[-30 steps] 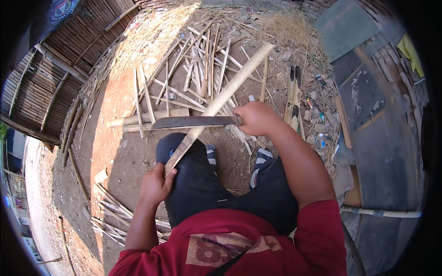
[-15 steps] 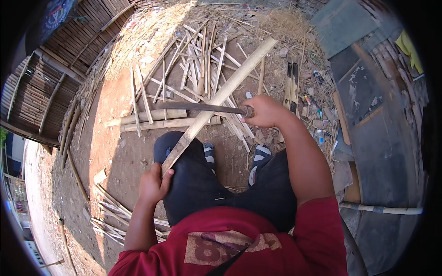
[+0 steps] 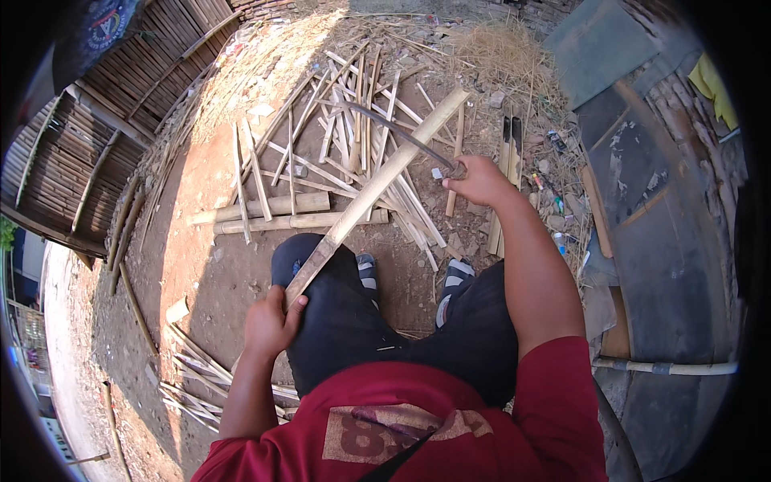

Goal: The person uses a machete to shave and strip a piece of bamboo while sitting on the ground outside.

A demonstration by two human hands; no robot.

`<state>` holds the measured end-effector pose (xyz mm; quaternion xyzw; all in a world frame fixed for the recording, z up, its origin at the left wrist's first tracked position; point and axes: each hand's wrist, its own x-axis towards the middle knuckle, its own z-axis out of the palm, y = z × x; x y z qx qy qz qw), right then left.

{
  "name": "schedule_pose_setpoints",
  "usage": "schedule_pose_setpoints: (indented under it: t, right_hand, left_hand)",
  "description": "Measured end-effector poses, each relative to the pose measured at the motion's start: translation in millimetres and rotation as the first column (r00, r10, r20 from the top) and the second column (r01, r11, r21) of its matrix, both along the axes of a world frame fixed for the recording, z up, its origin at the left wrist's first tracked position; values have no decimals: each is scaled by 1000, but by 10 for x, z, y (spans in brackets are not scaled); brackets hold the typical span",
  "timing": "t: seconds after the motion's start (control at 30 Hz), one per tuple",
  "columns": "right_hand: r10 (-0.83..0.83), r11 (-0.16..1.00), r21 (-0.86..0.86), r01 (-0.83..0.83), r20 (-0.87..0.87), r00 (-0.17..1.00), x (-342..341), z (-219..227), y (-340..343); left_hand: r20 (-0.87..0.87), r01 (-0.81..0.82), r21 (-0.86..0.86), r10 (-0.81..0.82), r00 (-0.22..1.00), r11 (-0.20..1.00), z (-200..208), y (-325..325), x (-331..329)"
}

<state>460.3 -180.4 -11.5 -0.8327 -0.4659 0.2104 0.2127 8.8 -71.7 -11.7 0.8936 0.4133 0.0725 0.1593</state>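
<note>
My left hand [image 3: 273, 323] is closed round the near end of a split bamboo strip [image 3: 376, 189], by my left thigh. The strip slants away over my knee to the far right, pale face up. In my right hand [image 3: 479, 181] is the handle of a machete [image 3: 393, 127], mostly hidden by the fingers. Its dark, narrow blade points to the far left and crosses the strip near the strip's far end. Whether blade and strip touch, I cannot tell.
Beyond my feet lies a heap of split bamboo sticks [image 3: 345, 132], with bamboo poles [image 3: 305, 220] before it. More sticks [image 3: 197, 373] lie by my left elbow. Dark panels [image 3: 642, 209] stand along the right, and a bamboo wall [image 3: 161, 56] at far left.
The machete has moved along the strip toward its far end, its tip swinging away from me. My right hand has shifted slightly right and farther out. My left hand keeps its hold.
</note>
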Motion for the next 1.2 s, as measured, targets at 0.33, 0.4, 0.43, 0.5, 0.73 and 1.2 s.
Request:
schedule_pose_setpoints:
  t: [0.33, 0.4, 0.43, 0.5, 0.73, 1.2]
  right_hand:
    - [203, 979, -65, -194, 187, 961, -255, 387, -130]
    - [14, 989, 143, -30, 108, 994, 75, 234, -286]
    - [-62, 985, 166, 44, 102, 993, 128, 281, -303]
    - [-215, 959, 209, 194, 82, 973, 184, 361, -341]
    - [139, 984, 79, -161, 228, 964, -122, 363, -209]
    - [59, 987, 130, -92, 237, 970, -107, 345, -226]
  left_hand:
    - [35, 28, -11, -27, 999, 1000, -18, -3, -258]
    - [39, 21, -27, -20, 999, 999, -69, -7, -434]
    - [46, 11, -26, -10, 999, 1000, -86, 1, -526]
    - [50, -2, -60, 5, 999, 998, -127, -23, -706]
    - [60, -3, -90, 8, 998, 996, -278, -107, -1154]
    - [104, -29, 11, 28, 994, 1000, -428, -202, -1036]
